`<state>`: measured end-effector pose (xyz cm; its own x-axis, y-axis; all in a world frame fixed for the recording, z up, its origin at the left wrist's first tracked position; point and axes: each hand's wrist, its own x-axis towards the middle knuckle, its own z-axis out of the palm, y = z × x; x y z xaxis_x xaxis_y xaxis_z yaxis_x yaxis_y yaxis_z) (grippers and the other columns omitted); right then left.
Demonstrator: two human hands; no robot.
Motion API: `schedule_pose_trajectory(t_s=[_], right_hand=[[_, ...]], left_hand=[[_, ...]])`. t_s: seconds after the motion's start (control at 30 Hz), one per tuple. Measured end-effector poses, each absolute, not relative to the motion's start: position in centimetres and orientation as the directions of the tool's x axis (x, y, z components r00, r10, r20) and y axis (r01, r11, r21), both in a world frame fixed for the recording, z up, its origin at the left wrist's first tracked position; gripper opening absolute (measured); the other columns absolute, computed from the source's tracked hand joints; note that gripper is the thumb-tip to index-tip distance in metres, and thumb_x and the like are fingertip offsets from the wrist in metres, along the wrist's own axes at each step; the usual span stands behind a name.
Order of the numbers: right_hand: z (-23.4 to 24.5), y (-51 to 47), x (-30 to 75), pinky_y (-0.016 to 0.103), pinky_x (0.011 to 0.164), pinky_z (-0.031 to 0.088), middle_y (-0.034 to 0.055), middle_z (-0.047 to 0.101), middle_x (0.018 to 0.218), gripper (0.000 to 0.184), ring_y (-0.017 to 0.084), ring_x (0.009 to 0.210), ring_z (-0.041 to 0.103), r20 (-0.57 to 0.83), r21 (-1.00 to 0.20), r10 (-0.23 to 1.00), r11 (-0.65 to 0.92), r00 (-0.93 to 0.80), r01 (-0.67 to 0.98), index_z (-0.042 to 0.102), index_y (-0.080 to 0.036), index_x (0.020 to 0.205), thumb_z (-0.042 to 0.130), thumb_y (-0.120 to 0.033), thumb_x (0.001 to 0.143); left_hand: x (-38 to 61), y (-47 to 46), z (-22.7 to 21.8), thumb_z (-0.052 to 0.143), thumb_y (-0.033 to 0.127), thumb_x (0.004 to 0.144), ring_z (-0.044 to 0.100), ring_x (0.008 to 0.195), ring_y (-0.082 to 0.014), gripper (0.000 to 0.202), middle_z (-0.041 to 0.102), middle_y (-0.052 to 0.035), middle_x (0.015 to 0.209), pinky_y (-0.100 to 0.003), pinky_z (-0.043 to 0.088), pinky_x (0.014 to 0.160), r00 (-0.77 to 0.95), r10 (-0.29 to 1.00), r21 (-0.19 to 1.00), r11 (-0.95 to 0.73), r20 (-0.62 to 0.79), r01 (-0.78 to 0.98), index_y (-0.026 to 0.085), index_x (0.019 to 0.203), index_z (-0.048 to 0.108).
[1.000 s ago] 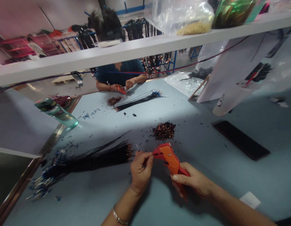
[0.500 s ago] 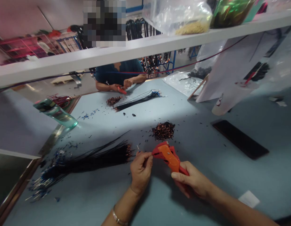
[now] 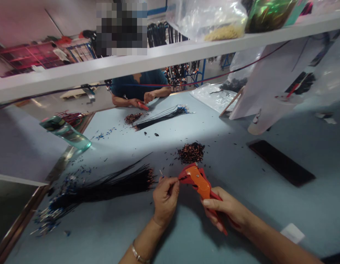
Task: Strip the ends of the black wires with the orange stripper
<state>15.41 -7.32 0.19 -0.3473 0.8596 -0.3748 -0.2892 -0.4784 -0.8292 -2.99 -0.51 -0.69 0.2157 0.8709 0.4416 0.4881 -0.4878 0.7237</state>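
Observation:
My right hand (image 3: 227, 214) grips the handles of an orange-red wire stripper (image 3: 199, 181), its jaws pointing left. My left hand (image 3: 165, 200) is pinched on a thin wire end right at the stripper's jaws. Just left of that hand lies a bundle of black wires (image 3: 104, 187) with copper ends toward me and blue tips at the far left. A small heap of stripped copper-and-black bits (image 3: 191, 152) sits just beyond the stripper.
A dark phone (image 3: 281, 162) lies flat at the right. A tilted clear bottle (image 3: 67, 132) rests at the left edge. Across the table a person's hands (image 3: 142, 101) work beside another wire bundle (image 3: 161, 116). A white shelf (image 3: 170, 55) overhangs.
The stripper's handles have spread apart in my right hand, and the tool has tilted slightly. My left hand stays pinched at the jaws.

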Motion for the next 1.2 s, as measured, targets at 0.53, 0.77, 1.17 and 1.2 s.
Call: schedule_pose_trajectory(t_s=[0.53,0.77,1.17,1.2], right_hand=[[1.3,-6.2,17.9,0.028,0.053,0.049,0.0043,0.059,0.07,0.037,0.016,0.06,0.058,-0.174,-0.953,0.959,-0.221,-0.225,-0.206,0.055,-0.015,0.085,0.064,-0.049,0.075],[2.2,-7.1,16.8,0.029,0.064,0.046,0.0055,0.062,0.082,0.019,0.017,0.071,0.057,0.169,-0.876,0.959,0.253,-0.229,0.411,0.055,-0.017,0.095,0.05,-0.032,0.084],[0.0,-6.6,16.1,0.044,0.075,0.045,0.0158,0.063,0.094,0.04,0.027,0.084,0.059,0.555,-0.33,0.785,0.512,-0.275,0.793,0.053,-0.012,0.113,0.052,-0.022,0.075],[0.0,-6.5,16.1,0.044,0.075,0.045,0.0158,0.063,0.095,0.04,0.027,0.084,0.059,0.56,-0.327,0.783,0.509,-0.271,0.796,0.053,-0.012,0.113,0.052,-0.021,0.074]], left_hand=[[-3.0,-0.1,-0.4,0.058,0.03,0.082,0.053,0.053,-0.0101,0.019,0.061,0.0012,0.058,-0.022,0.044,0.063,0.115,0.909,0.788,-0.406,0.401,0.462,0.016,0.076,0.069],[-2.8,-0.4,-0.3,0.057,0.028,0.082,0.056,0.06,-0.0114,0.018,0.064,-0.0014,0.065,-0.02,0.043,0.06,0.173,0.936,0.879,-0.349,0.308,0.325,0.015,0.077,0.068],[-2.5,-0.4,0.3,0.072,0.024,0.066,0.053,0.058,-0.0105,0.011,0.062,0.0007,0.063,-0.02,0.044,0.058,0.277,0.958,0.997,-0.069,0.071,-0.018,0.015,0.071,0.068],[-2.5,-0.3,0.1,0.072,0.024,0.066,0.052,0.058,-0.0101,0.011,0.061,0.0011,0.063,-0.019,0.043,0.058,0.291,0.956,0.999,-0.039,0.048,-0.038,0.015,0.069,0.067]])
